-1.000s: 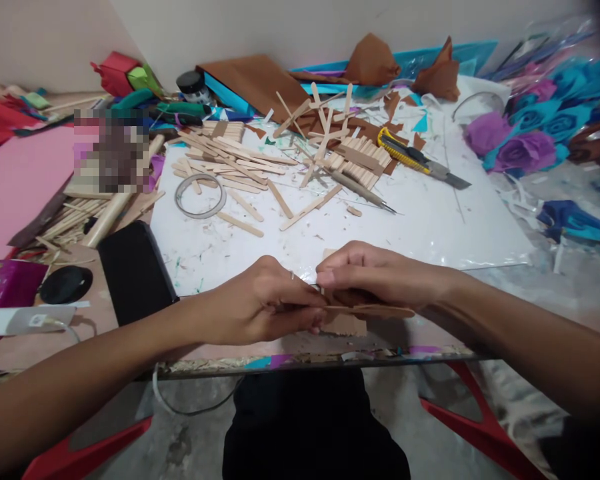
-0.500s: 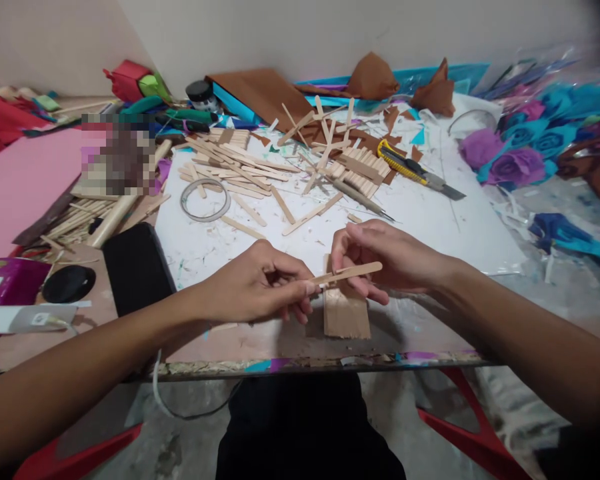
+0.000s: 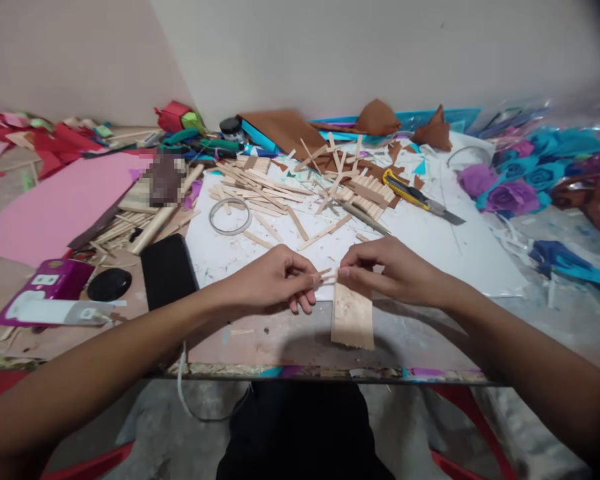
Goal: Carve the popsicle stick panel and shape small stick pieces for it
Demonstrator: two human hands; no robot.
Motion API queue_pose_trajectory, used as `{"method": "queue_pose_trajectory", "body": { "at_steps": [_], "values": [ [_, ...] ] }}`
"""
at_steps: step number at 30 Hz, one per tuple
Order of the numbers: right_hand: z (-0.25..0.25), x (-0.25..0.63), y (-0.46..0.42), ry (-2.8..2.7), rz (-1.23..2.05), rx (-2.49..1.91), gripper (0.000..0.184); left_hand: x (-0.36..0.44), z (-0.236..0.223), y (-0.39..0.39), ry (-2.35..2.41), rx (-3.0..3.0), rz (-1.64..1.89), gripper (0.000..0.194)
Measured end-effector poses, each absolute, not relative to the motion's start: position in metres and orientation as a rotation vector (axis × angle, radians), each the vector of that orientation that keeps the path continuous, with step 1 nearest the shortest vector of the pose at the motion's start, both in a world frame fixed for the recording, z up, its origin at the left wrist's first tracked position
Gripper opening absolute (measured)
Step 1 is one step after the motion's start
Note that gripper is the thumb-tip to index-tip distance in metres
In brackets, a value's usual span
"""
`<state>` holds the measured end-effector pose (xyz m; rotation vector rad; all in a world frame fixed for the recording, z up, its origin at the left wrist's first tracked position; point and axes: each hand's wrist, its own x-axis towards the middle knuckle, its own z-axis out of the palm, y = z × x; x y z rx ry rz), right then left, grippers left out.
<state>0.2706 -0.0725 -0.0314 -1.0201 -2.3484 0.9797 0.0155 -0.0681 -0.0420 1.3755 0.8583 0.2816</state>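
Thumb and fingers of my left hand (image 3: 280,280) pinch a thin wooden craft stick (image 3: 325,274), whose pale, split-looking end shows in the small gap between my hands. My right hand (image 3: 387,270) is closed too, its fingertips meeting the stick's other side; the rest of it is hidden by the fingers. Just below the right hand, a flat wooden panel (image 3: 353,320) with a ragged lower edge lies near the table's front edge. Beyond my hands, several loose craft sticks (image 3: 260,187) are heaped on a white board (image 3: 430,260).
A yellow utility knife (image 3: 415,193) and a pen-like tool (image 3: 365,219) lie behind my right hand. A tape roll (image 3: 211,220), black phone (image 3: 167,270) and white glue tube (image 3: 60,312) are at left. Paper roses (image 3: 510,197) stand at right.
The long stick that stuck out rightward from my left hand now shows only briefly between both hands. My right fingers, spread half a second ago, have closed. The view has tilted up and left.
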Motion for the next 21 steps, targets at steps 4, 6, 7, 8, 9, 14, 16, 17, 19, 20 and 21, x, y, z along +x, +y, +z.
{"method": "queue_pose_trajectory", "body": {
  "at_steps": [4,6,7,8,9,14,16,17,19,20,21],
  "values": [
    [-0.033,0.264,-0.082,-2.504,0.602,-0.913,0.019,0.012,-0.041,-0.070,0.808,1.463,0.199,0.037],
    [-0.035,0.259,-0.089,-2.552,0.559,-0.895,0.022,0.011,-0.038,-0.073,0.792,1.527,0.190,0.038],
    [-0.036,0.257,-0.092,-2.594,0.540,-0.879,0.023,0.012,-0.037,-0.074,0.778,1.575,0.200,0.039],
    [-0.037,0.255,-0.095,-2.636,0.517,-0.860,0.023,0.012,-0.037,-0.076,0.753,1.633,0.214,0.038],
    [-0.038,0.255,-0.096,-2.662,0.490,-0.845,0.023,0.012,-0.037,-0.076,0.732,1.699,0.237,0.037],
    [-0.041,0.280,-0.065,-2.370,0.273,-1.079,0.026,0.010,-0.046,-0.060,0.956,2.197,0.606,0.041],
    [-0.043,0.302,-0.042,-2.101,0.109,-1.261,0.038,0.004,-0.048,-0.047,1.068,2.258,0.715,0.039],
    [-0.044,0.312,-0.032,-2.008,0.049,-1.316,0.041,0.000,-0.048,-0.039,1.119,2.287,0.755,0.037],
    [-0.044,0.326,-0.019,-1.844,-0.099,-1.389,0.052,-0.010,-0.046,-0.025,1.206,2.358,0.786,0.029],
    [-0.044,0.329,-0.016,-1.836,-0.120,-1.393,0.053,-0.014,-0.045,-0.019,1.237,2.400,0.780,0.025],
    [-0.044,0.327,-0.017,-1.844,-0.138,-1.382,0.053,-0.019,-0.044,-0.013,1.256,2.447,0.749,0.023]
  ]
}}
